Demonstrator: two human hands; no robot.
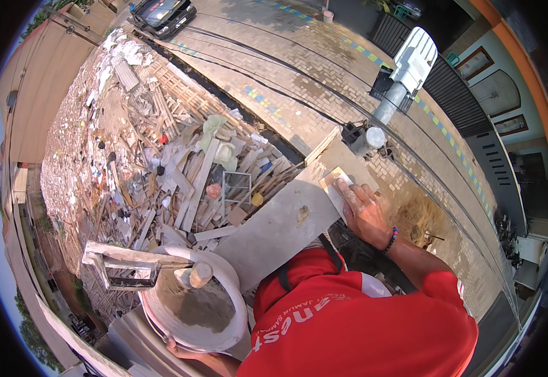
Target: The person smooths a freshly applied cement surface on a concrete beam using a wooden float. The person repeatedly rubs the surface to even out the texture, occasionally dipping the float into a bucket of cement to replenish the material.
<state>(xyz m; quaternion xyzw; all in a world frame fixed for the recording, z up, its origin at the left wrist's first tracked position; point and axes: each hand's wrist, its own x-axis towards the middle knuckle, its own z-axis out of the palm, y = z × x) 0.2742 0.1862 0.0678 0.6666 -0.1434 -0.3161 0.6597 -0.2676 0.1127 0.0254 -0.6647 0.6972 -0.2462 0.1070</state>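
Observation:
My right hand [363,212] presses down on a pale, flat rectangular float-like block [335,190], gripping it at the far end of a grey plastered ledge [274,217]. Its exact kind is partly hidden by my fingers. At the lower left, my left hand [183,353] curls against the outer side of a whitish bucket [239,301]; most of that hand is out of sight. Grey wet mortar [189,308] lies in the bucket, and a tool's rounded wooden handle [200,274] sticks up from it. Across the bucket's left rim rests a worn, box-like wooden frame [120,261].
Below on the left spreads a heap of scrap wood and rubbish [186,169]. Overhead cables [274,53] cross near a street lamp [414,60] and its pole, close beyond my right hand. A paved street [312,81] lies far below, with a parked dark car [161,14].

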